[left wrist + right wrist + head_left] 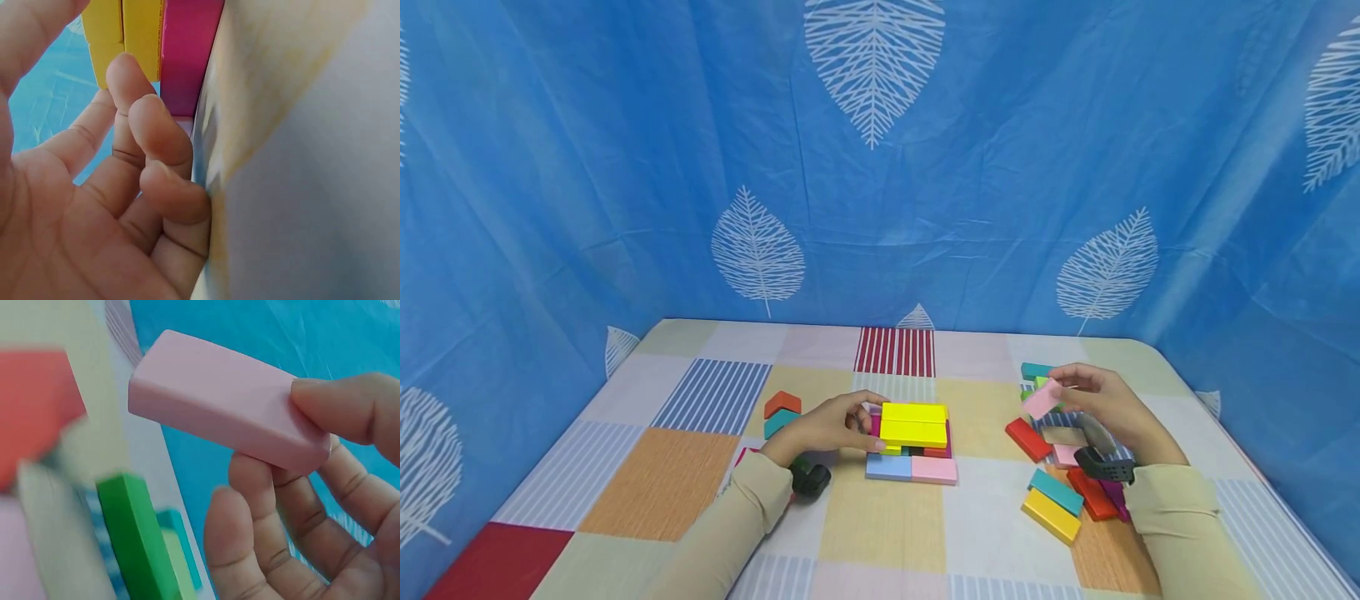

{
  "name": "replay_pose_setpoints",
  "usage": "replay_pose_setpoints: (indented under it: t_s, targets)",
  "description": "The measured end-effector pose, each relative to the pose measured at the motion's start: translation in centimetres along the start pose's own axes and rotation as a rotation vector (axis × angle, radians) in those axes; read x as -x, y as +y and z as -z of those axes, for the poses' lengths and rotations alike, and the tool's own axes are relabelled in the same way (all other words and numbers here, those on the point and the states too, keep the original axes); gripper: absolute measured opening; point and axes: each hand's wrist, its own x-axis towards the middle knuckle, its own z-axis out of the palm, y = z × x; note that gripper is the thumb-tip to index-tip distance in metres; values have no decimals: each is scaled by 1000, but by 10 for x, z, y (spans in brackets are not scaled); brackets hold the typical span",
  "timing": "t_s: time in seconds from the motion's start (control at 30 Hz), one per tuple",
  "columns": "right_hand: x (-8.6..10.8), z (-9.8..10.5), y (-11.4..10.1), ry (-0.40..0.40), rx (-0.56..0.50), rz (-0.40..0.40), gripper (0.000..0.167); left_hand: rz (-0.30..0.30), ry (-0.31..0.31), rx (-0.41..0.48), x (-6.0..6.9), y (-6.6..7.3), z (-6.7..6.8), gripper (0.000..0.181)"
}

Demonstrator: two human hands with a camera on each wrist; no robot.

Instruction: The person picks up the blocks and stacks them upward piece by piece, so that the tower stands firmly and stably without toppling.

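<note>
A small stack of coloured wooden blocks stands mid-table, with two long yellow blocks [913, 423] side by side on top. My left hand [831, 425] is at the stack's left end, its thumb on the near side and index finger on the far side of the yellow blocks. Below them a magenta block [187, 56] shows in the left wrist view. Light blue [888, 467] and pink [934, 470] blocks lie along the stack's front. My right hand [1097, 404] pinches a pink block [212, 394] by one end, raised and tilted above the loose blocks on the right.
Loose blocks lie at the right: red [1028, 439], green [134, 537], teal [1056, 492] and yellow [1051, 517] among them. Left of the stack, an orange block [782, 404] and a teal one [779, 422] sit beside my left wrist. A blue curtain [880, 208] hangs behind the table.
</note>
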Motion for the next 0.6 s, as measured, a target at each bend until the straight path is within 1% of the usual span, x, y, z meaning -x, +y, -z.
replay_pose_setpoints:
  t_s: [0.17,0.23,0.37,0.6]
  targets:
    - [-8,-17,-5,-81,-143,-38,43,-9,0,6,1,0,0,64]
    - [-11,-25,-7,-106,-169,-43,44,-11,0,7,1,0,0,63]
    - [-14,-42,-13,-135,-179,-20,43,-10,1,12,2,0,0,63]
    - [-19,-74,-29,-148,-117,-12,41,6,3,20,3,1,-1,63]
